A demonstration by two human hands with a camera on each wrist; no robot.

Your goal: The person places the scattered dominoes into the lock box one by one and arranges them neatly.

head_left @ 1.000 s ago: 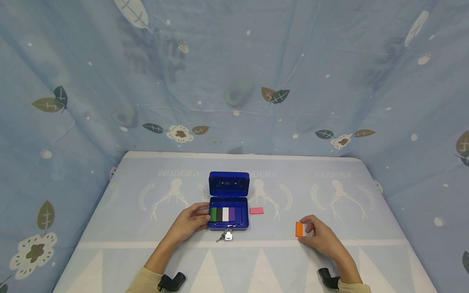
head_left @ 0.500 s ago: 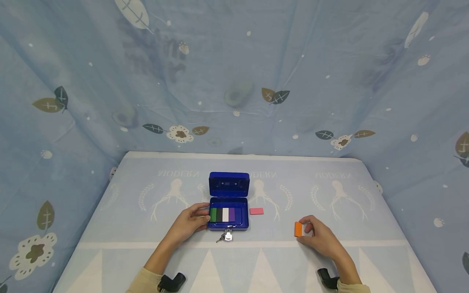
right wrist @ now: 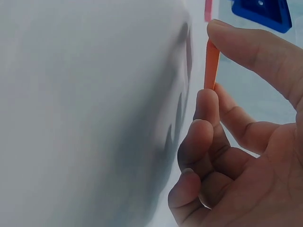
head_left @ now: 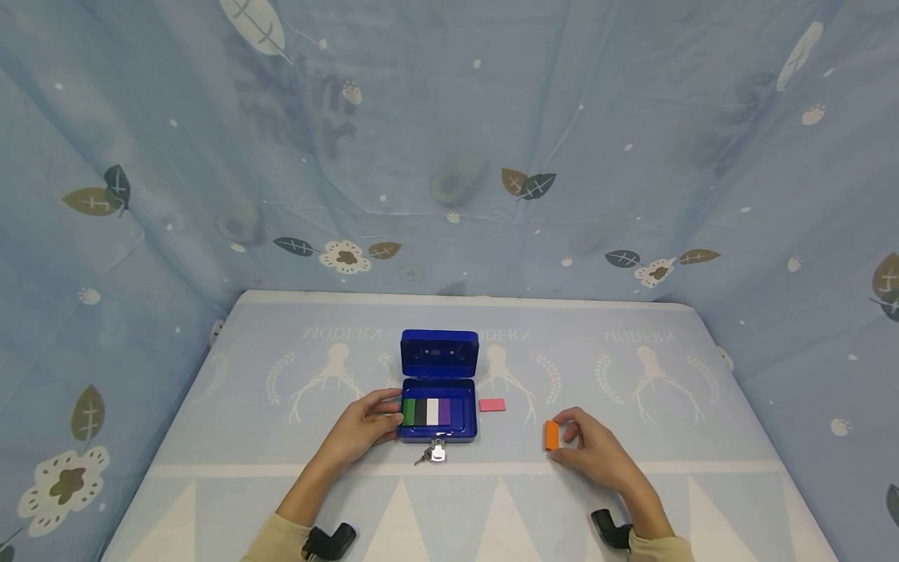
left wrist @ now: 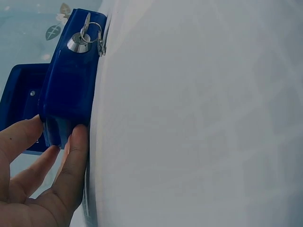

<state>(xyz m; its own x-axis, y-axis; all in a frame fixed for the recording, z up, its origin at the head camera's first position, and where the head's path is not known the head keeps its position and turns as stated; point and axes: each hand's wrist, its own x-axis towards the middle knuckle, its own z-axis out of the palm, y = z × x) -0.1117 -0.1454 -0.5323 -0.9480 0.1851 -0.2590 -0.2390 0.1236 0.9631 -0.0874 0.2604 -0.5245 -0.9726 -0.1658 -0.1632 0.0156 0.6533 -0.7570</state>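
My right hand [head_left: 593, 449] pinches a thin rectangular orange block [head_left: 552, 435] between thumb and fingers, to the right of a blue cash box [head_left: 463, 421]. In the right wrist view the block [right wrist: 212, 68] stands on edge between thumb tip and fingertips. My left hand [head_left: 361, 425] rests its fingertips on the left end of the cash box, thumb near the rim, as the left wrist view shows at the box's end [left wrist: 71, 90]. Green, black, white and purple blocks [head_left: 427, 411] lie side by side inside the box. Its lid [head_left: 439, 353] stands raised.
A pink block [head_left: 492, 405] lies flat on the table just right of the box. Keys [head_left: 424, 456] hang from the lock [head_left: 438, 450] at the box's front. The patterned tablecloth [head_left: 281, 453] meets a blue curtain [head_left: 421, 117] at the back.
My right hand has shifted left toward the box, with the orange block pinched in it. My left hand and the box have stayed where they were.
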